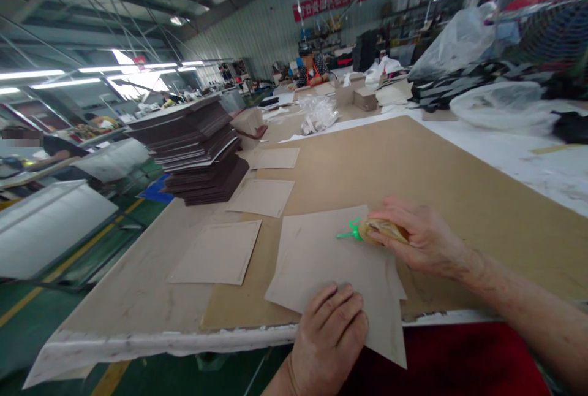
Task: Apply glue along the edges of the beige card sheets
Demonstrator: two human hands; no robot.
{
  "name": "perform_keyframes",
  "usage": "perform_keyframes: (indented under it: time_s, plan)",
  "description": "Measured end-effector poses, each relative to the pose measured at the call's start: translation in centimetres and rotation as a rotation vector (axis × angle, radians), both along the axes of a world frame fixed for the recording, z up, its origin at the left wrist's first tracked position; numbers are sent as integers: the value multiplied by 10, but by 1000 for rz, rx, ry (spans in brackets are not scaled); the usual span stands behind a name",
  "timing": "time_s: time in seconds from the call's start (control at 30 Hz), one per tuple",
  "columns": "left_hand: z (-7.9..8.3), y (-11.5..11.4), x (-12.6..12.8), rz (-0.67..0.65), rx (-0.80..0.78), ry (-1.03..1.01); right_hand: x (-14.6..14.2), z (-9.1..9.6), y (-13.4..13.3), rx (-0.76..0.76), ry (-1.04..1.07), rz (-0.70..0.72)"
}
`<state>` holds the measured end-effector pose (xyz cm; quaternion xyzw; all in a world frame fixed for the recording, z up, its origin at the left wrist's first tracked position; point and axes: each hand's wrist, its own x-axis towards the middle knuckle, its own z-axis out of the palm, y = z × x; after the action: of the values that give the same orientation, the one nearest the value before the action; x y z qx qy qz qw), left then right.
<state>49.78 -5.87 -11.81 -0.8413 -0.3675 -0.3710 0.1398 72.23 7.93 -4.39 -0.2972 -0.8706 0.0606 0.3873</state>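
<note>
My right hand (pixel 420 239) is closed around a small glue bottle (pixel 376 230) with a green nozzle that points left onto a beige sheet (pixel 321 255). That sheet lies on top of one or two others near the table's front edge. My left hand (pixel 328 338) presses flat on the near corner of the sheets, fingers stretched out. Three more beige sheets lie in a row to the left: a near sheet (pixel 218 252), a middle sheet (pixel 261 195) and a far sheet (pixel 274 157).
A large brown board (pixel 413 169) covers the table. A tall pile of dark brown sheets (pixel 199 148) stands at the left. Plastic bags (pixel 498 105), boxes and dark material lie at the back right. Other people work at distant tables.
</note>
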Motion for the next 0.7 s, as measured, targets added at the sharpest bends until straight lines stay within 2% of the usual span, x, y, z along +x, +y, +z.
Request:
perform_keyframes:
  time_s: [0.1,0.33,0.4,0.6,0.7]
  plan:
    - [1,0,2,11,0,-26,-8,6,4,-5,-30,16]
    - [4,1,4,10,9,-56,8,19,8,-38,-97,37]
    - [4,0,5,11,10,-56,-1,18,11,-9,-118,58]
    - [-1,1,8,37,-4,-70,-54,20,26,78,-247,112]
    - [-2,2,8,36,-11,-76,-60,30,32,85,-311,153]
